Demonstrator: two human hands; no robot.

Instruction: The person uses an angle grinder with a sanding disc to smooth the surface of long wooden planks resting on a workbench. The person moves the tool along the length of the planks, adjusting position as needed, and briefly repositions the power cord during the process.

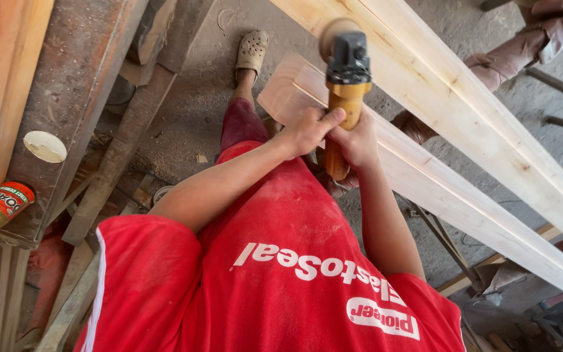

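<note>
floor: grey dusty concrete floor (197, 104) | left: stacked timber beams (79, 78); daylight

Woodworking workshop, pale planks (464, 124), sawdusty concrete floor (197, 98)

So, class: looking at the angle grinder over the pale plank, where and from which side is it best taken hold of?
Probably by the long orange body, from the tail end nearest the person, wrapping round its sides. It is slim and straight, and the sanding disc sits at the far end on the plank. Both the left hand and the right hand grip there.
</note>
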